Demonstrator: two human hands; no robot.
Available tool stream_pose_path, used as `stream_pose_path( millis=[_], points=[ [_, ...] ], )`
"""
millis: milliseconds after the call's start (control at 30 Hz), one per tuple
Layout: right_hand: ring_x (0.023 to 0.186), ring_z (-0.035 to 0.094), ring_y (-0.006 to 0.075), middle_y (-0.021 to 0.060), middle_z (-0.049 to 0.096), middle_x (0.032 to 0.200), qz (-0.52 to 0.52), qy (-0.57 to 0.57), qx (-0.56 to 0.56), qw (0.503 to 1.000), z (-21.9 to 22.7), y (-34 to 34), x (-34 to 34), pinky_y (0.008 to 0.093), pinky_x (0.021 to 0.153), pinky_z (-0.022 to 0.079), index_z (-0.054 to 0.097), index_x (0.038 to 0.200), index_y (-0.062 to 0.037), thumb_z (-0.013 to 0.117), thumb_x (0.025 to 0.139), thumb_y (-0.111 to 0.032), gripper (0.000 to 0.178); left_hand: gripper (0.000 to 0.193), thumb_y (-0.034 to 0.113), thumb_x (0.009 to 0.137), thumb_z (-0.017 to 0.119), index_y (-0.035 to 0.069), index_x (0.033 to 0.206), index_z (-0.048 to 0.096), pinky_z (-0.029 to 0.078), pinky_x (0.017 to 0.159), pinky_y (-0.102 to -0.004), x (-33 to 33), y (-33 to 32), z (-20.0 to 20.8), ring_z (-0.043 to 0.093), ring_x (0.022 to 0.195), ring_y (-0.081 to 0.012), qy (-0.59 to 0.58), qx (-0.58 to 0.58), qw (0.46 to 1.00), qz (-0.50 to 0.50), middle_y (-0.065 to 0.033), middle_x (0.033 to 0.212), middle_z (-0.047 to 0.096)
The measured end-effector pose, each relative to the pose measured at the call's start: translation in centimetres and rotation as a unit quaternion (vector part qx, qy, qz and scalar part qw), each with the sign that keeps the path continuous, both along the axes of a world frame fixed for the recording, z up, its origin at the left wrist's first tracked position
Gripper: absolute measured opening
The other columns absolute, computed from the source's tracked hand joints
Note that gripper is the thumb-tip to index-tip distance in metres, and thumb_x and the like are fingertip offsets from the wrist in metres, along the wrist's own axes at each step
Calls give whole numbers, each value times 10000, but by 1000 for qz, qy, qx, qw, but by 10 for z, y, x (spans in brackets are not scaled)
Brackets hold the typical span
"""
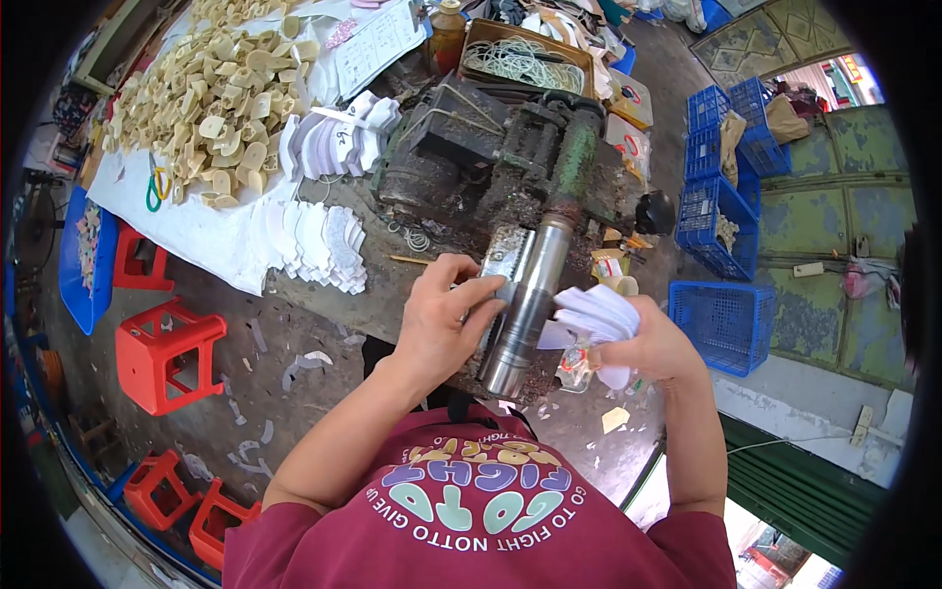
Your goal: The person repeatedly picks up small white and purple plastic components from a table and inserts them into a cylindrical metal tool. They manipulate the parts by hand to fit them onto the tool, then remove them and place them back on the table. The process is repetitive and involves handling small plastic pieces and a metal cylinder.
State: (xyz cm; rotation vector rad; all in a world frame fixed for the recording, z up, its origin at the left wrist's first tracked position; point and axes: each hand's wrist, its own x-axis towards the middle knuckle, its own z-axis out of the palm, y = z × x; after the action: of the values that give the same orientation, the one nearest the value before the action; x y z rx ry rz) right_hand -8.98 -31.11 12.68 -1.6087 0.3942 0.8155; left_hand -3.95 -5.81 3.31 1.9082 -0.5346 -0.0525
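My right hand (653,344) is closed round a fanned stack of white curved sheets (594,319), just right of a shiny metal roller (530,309). The roller sticks out toward me from a greasy dark machine (491,147). Left of the roller, my left hand (442,314) rests against a flat metal plate (505,257). Its fingers are bent with thumb and forefinger close together; anything pinched between them is too small to make out. Stacks of similar white cut pieces (312,245) lie on the bench to the left, with another bundle (339,142) behind them.
A big heap of cream-coloured moulded pieces (221,108) covers the far left bench. Behind the machine sits a box of pale cord (525,64). Red stools (169,353) stand on the littered floor at left. Blue crates (721,324) are at right, beside a green metal door (834,216).
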Motion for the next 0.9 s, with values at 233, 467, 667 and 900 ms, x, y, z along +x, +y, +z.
stream_pose_path(
  millis=[233,467,667,900],
  points=[
    [633,654,206,149,673,863,-138,-95,15,986,12,15,-9,339,616,534,568,1122,58,708,579,-94,582,87,19,856,588,36,912,652,437,732,-241,40,59,-31,589,865,-114,319,-181,921,131,-25,932,635],
    [640,651,198,134,664,784,-160,-85,45,982,8,14,-15,329,613,537,592,1011,58,715,574,-79,474,337,49,855,645,17,1184,578,459,857,-262,11,74,-38,572,992,-101,347,-178,921,0,-34,1130,604],
    [670,654,201,130,662,778,-157,-93,78,980,16,22,-14,324,629,534,624,939,57,681,600,-40,357,201,91,852,685,-23,1016,663,488,686,-224,6,37,-37,599,757,-73,427,-232,874,10,-25,877,674],
    [532,612,226,109,604,635,-217,-78,100,968,16,27,-25,393,618,520,522,1155,38,730,508,-89,692,136,109,827,674,2,905,707,490,600,-303,90,130,-72,646,653,-182,107,83,962,239,-116,795,700]
  ],
)
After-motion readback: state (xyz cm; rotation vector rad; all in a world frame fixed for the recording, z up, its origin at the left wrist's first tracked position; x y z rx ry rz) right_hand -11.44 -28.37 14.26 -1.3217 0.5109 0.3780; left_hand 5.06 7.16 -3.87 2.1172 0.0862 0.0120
